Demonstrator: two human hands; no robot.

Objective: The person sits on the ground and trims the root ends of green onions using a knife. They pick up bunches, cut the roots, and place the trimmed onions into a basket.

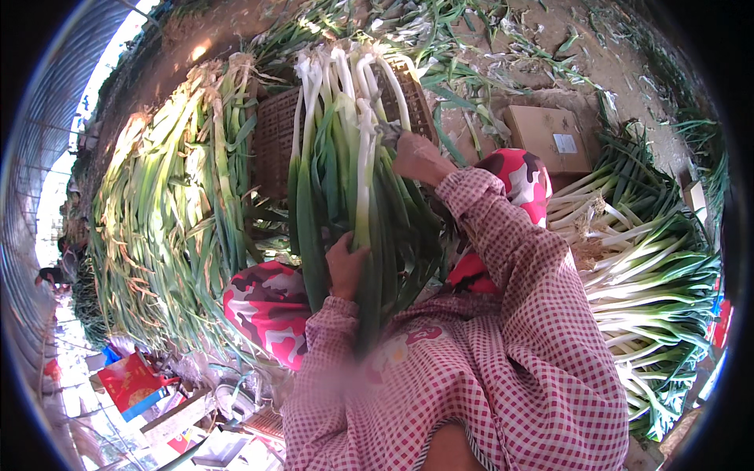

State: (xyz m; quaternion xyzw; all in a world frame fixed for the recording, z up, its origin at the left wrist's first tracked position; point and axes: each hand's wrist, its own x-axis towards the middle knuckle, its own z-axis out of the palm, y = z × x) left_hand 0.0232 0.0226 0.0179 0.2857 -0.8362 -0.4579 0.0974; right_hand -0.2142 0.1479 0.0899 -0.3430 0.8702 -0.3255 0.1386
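My left hand (346, 265) is closed around the green part of a Welsh onion (364, 176), whose white shank points away from me. My right hand (421, 158) is beside the shank, its fingers curled around a small grey item (390, 132) that is too unclear to name. Beneath both hands, more Welsh onions (321, 147) with pale shanks lie side by side between my knees. Their white ends rest over a brown slatted plastic crate (277, 138), and their green leaves run down toward my lap.
On the left is a heap of onions with dry, yellowed leaves (171, 218). White-stemmed onions (648, 282) are piled on the right, near a cardboard box (545, 138). Leaf scraps (453, 76) litter the ground ahead. Red packaging (132, 382) lies at lower left.
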